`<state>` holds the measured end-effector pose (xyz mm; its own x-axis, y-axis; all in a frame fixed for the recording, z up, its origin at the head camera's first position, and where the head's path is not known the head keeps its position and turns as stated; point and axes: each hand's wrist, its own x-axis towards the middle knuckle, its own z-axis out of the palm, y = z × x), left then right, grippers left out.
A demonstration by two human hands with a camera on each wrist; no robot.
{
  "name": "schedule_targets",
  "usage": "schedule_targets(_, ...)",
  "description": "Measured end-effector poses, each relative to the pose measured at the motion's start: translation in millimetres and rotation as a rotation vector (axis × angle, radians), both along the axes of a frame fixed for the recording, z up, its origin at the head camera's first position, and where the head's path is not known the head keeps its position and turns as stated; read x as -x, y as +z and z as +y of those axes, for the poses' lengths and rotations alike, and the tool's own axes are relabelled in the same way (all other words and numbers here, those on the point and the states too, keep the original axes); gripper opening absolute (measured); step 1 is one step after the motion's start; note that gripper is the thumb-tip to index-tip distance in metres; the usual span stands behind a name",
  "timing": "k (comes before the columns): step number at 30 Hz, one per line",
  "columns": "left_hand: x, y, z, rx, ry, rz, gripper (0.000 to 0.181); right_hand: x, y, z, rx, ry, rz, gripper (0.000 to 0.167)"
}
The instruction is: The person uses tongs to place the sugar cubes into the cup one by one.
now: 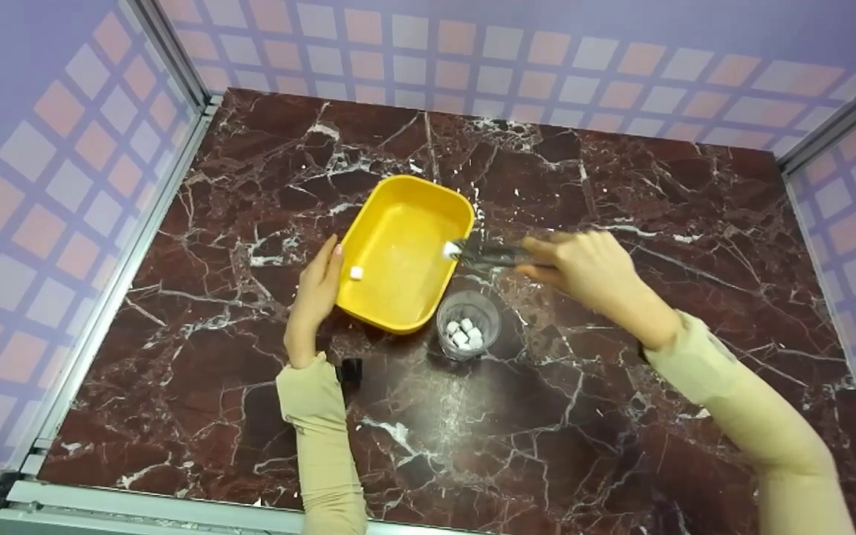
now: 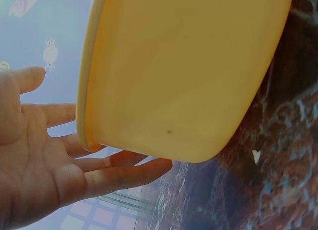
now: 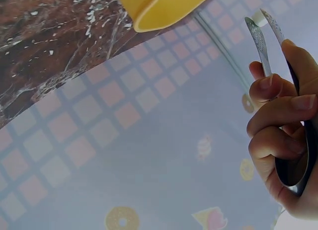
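Note:
A yellow plastic tub (image 1: 404, 230) sits on the marbled table. My left hand (image 1: 316, 290) lies along its left side; the left wrist view shows straight fingers touching the outer wall and underside of the rim. My right hand (image 1: 595, 267) grips dark metal tongs (image 1: 498, 255), fingers curled round both arms. Between the tongs' tips is a small white cube (image 3: 259, 17), which in the head view appears by the tub's right edge. Another white cube (image 1: 356, 273) rests inside the tub at the left. Just right of the tub stands a clear cup (image 1: 495, 321) holding several white cubes (image 1: 461, 338).
Purple checked panels (image 1: 502, 56) wall the table at the back and sides. Metal rails (image 1: 123, 223) run along the left edge. A small black device (image 1: 351, 369) is at my left wrist. The cup stands close to the tub's lower right corner.

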<state>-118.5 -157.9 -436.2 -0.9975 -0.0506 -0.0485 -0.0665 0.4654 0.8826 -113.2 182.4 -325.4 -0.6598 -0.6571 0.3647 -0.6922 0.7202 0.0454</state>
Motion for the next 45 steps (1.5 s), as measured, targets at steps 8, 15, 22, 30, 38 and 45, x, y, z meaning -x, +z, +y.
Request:
schedule_targets(8,0.3,-0.4,0.1,-0.001,0.002,-0.003,0.048,-27.6,-20.7,18.7,-0.064,0.014,0.063,0.032)
schedule_targets(15,0.6,0.4,1.4,0.007,-0.003,-0.001,0.048,-35.6,-36.2,22.5,-0.081,-0.009,0.045,0.033)
schedule_targets(22,0.0,1.1,1.8,0.007,-0.006,0.000,0.048,-37.3,-42.9,24.0,-0.088,-0.024,-0.009,0.035)
schedule_targets(30,-0.1,1.5,1.0,0.018,-0.008,0.000,0.048,-32.0,-37.7,20.1,-0.035,0.005,0.045,0.033)
schedule_targets(38,0.1,1.4,1.0,0.025,-0.002,0.001,0.048,-16.6,-29.6,8.4,-0.002,0.006,0.057,0.033)
schedule_targets(45,-0.5,0.4,0.1,0.012,0.006,0.005,0.048,3.6,-21.0,-15.1,0.011,-0.016,-0.040,0.035)
